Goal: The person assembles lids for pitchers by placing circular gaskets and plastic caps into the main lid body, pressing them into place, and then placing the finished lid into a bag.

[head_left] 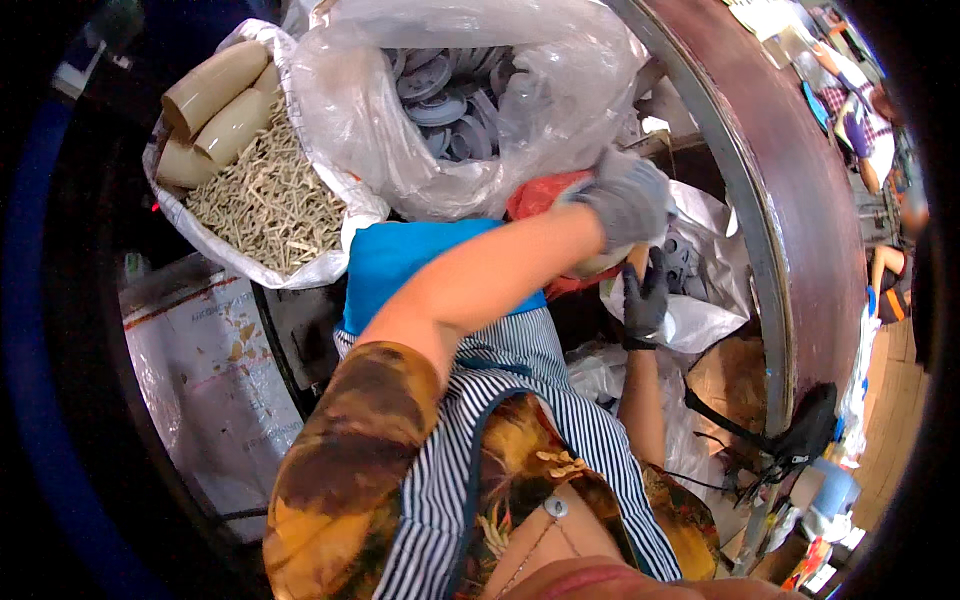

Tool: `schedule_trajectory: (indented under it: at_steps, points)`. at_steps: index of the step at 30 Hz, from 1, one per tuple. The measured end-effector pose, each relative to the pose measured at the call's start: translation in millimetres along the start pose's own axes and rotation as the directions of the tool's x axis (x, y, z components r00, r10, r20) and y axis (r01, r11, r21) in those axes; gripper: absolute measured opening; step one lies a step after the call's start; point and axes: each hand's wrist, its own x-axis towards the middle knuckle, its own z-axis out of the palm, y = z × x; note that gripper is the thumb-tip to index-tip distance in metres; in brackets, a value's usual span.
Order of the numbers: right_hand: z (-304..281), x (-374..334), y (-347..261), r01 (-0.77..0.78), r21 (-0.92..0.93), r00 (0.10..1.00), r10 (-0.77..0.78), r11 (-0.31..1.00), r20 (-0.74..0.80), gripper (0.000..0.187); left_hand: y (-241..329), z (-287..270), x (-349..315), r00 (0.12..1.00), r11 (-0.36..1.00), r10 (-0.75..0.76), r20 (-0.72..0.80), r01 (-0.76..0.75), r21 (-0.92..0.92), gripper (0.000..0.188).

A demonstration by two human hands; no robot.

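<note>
The left hand (632, 198), in a grey knit glove, is positioned over a red bag (543, 194), which lies beyond the blue cloth on the lap. The glove is motion-blurred and its fingers are turned away from view; whether its grip is apart, together or clamped on an item cannot be determined. The right hand (646, 298), in a dark glove, is located just below the left hand, with the fingers pointing upward. Its grip state also cannot be determined.

A white sack (722, 305) containing grey plastic parts (683, 262) is situated directly beside the right hand. The red bag is located between this sack and a large clear plastic bag (350, 110), which contains grey disc-shaped parts (437, 105). To the left of the clear bag, a second white sack (362, 212) holds short beige rod-like pieces (270, 195) and glossy tan curved parts (215, 90).

The blue cloth (395, 265) covers part of a striped apron (425, 510). A brown tabletop (805, 190) with a grey metal edge curves along the right side. A black pouch (808, 425) is located at its near end.
</note>
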Motion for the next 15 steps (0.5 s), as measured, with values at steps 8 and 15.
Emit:
schedule_trajectory:
  at_steps: [8, 15]
  points:
    - [71.1, 53.0, -78.2, 0.486, -0.66, 0.869, -0.237, 0.573, 0.434, 0.058, -172.5, -70.8, -282.3, 0.371, 0.442, -0.847, -0.382, 0.089, -0.893, 0.042]
    - [286.4, 178.8, -176.9, 0.751, -0.34, 0.657, -0.582, 0.566, 0.479, 0.057, -182.3, -45.6, -397.8, 0.005, 0.206, -0.978, -0.207, -0.09, -0.974, 0.04]
